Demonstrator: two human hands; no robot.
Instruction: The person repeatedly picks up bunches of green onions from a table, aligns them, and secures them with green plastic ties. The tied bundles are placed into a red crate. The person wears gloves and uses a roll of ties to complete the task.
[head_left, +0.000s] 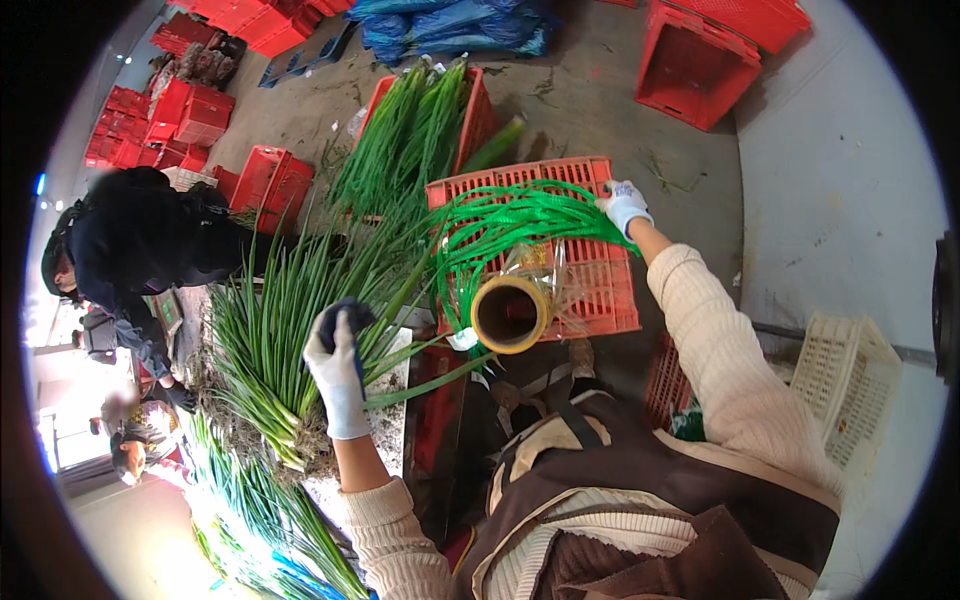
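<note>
My right hand (626, 206), in a white glove, is closed on one end of a bunch of green plastic strips (517, 214). These strips lie across an upturned red plastic crate (600, 300). My left hand (341, 364), in a white glove with dark palm coating, is raised beside a large heap of green onions (277, 337) with roots; its fingers are curled, and whether it holds anything is unclear. Near the crate's front edge stands a roll of clear film with a yellow-rimmed cardboard core (510, 313).
A red crate (480, 112) of green onions stands beyond. More onions (262, 495) lie on the table at lower left. A co-worker in dark clothes (150, 232) bends over the table at left. Empty red crates (697, 67) and a white crate (844, 390) are at right.
</note>
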